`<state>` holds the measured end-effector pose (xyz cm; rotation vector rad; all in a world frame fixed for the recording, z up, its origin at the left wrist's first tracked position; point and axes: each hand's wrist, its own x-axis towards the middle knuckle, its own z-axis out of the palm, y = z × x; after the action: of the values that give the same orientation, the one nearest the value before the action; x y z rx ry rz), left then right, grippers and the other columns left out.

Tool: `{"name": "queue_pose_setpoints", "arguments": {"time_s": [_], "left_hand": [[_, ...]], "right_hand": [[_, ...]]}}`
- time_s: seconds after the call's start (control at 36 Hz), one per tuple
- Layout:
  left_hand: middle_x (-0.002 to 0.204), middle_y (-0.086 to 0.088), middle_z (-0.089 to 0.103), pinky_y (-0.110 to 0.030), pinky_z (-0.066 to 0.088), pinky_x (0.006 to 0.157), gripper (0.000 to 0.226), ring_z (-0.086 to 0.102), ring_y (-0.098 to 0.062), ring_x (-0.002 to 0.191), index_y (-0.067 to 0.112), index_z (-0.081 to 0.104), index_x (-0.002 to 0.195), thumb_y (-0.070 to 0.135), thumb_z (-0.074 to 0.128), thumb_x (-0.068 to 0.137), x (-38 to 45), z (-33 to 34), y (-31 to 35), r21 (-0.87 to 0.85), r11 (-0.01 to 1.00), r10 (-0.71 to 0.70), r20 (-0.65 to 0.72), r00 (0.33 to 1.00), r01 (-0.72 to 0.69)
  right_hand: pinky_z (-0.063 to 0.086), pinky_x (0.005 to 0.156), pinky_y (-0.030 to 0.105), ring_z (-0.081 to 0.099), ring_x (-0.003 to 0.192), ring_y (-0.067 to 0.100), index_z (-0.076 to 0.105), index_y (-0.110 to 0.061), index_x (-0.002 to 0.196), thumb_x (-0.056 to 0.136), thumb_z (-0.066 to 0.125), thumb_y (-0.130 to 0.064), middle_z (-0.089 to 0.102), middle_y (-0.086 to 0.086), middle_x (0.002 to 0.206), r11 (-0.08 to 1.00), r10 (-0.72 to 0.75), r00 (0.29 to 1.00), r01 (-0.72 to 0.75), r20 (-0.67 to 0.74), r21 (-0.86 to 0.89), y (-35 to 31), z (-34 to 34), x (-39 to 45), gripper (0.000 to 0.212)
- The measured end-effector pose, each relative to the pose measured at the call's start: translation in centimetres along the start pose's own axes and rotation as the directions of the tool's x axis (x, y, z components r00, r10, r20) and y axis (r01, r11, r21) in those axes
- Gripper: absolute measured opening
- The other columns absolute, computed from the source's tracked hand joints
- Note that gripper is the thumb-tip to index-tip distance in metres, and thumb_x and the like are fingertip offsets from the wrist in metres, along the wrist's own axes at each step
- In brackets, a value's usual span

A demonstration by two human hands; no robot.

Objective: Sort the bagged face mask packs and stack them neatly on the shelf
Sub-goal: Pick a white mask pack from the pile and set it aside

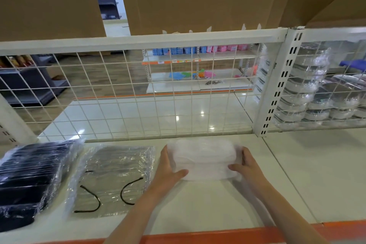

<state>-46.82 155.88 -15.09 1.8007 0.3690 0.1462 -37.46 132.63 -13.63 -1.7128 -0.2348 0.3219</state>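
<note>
Hands, left [168,166] and right [247,164], grip the white bagged mask pack [202,158]; better squared beside the grey plastic-wrapped pack [114,180]

No text, brand, number or sign can be read anywhere. The small white price tags [161,62] on the orange edge strip of the far white shelf unit [198,77] carry marks too small and blurred to make out. The blue and pink boxes [200,49] along its top tier show print that cannot be read either. The clear plastic bags of face masks on the near white shelf [217,204] bear no legible label.
</note>
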Motion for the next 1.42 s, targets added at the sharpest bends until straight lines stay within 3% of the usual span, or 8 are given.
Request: {"name": "queue_pose_setpoints", "arguments": {"time_s": [0.11,0.28,0.47,0.64,0.81,1.0,1.14,1.42], "left_hand": [[0.155,0.012,0.013,-0.039,0.016,0.119,0.102,0.012,-0.005,0.144,0.025,0.001,0.151,0.012,0.071,0.078,0.4,0.2,0.2,0.057,0.998,0.007,0.001,1.0,-0.007],[0.155,0.007,0.011,-0.025,0.01,0.116,0.091,0.01,-0.011,0.145,0.016,0.001,0.152,0.003,0.062,0.085,0.8,0.2,0.4,0.147,0.989,0.008,-0.015,1.0,-0.006],[0.158,-0.001,0.004,-0.022,0.006,0.113,0.089,0.004,-0.015,0.145,0.011,-0.006,0.151,0.011,0.058,0.09,1.1,0.3,0.6,0.352,0.934,-0.074,0.02,0.997,0.062],[0.156,-0.011,0.009,-0.035,0.014,0.115,0.087,0.007,-0.028,0.144,0.003,-0.006,0.149,0.02,0.054,0.089,1.6,0.3,1.9,0.682,0.721,-0.221,0.06,0.974,0.122],[0.129,-0.012,0.044,-0.037,0.034,0.099,0.056,0.035,-0.03,0.123,0.0,0.036,0.129,0.025,0.053,0.082,2.4,0.4,3.8,0.921,0.382,-0.223,0.015,0.975,0.073],[0.132,-0.012,0.044,-0.039,0.032,0.102,0.055,0.035,-0.029,0.124,-0.001,0.04,0.131,0.03,0.051,0.086,2.6,1.0,4.6,0.987,0.159,-0.188,0.005,0.982,0.025],[0.138,-0.016,0.037,-0.038,0.032,0.102,0.07,0.033,-0.03,0.126,-0.005,0.025,0.141,0.032,0.052,0.087,2.1,1.4,5.0,0.994,0.104,-0.137,-0.011,0.99,0.026],[0.137,-0.013,0.038,-0.039,0.031,0.102,0.064,0.035,-0.03,0.126,0.004,0.028,0.141,0.032,0.052,0.089,1.1,2.0,4.5,0.991,0.123,-0.056,-0.052,0.997,0.059]], "right_hand": [[0.041,0.069,0.021,0.051,0.09,0.01,0.045,-0.01,0.11,0.079,0.061,0.007,0.053,-0.004,0.099,0.999,0.024,0.999,-0.025,-0.021,-0.044,0.2,0.1,0.8,0.039],[0.038,0.063,0.022,0.047,0.083,0.014,0.046,-0.004,0.112,0.076,0.055,0.014,0.048,-0.002,0.088,0.991,0.07,0.997,-0.072,-0.022,-0.113,-0.4,-0.1,1.8,0.041],[0.045,0.073,0.021,0.052,0.1,0.018,0.042,-0.013,0.13,0.076,0.06,0.011,0.054,0.003,0.109,0.968,0.128,0.991,-0.116,0.042,-0.221,-0.4,-0.5,2.4,0.062],[0.044,0.062,0.018,0.055,0.085,0.01,0.042,-0.013,0.131,0.073,0.061,0.007,0.055,-0.004,0.099,0.919,0.155,0.984,-0.111,0.086,-0.379,-0.5,-1.1,2.8,0.064],[0.045,0.086,0.033,0.047,0.101,0.024,0.043,-0.005,0.117,0.078,0.063,-0.014,0.046,0.004,0.104,0.625,0.181,0.98,-0.054,0.078,-0.778,-1.3,-0.9,4.2,0.046],[0.037,0.101,0.037,0.035,0.127,0.024,0.025,-0.007,0.138,0.087,0.055,-0.039,0.038,0.007,0.135,0.293,0.176,0.984,-0.048,0.004,-0.955,-1.1,0.1,3.7,0.067],[0.034,0.104,0.036,0.028,0.134,0.024,-0.002,-0.008,0.149,0.091,0.051,-0.039,0.024,0.008,0.146,0.179,0.038,0.999,-0.001,0.005,-0.984,-1.2,1.0,2.8,0.085],[0.029,0.105,0.037,0.02,0.138,0.024,0.008,-0.014,0.148,0.091,0.045,-0.018,0.013,0.004,0.152,0.028,-0.056,0.982,0.183,0.181,-0.983,-0.6,1.3,1.9,0.068]]}}
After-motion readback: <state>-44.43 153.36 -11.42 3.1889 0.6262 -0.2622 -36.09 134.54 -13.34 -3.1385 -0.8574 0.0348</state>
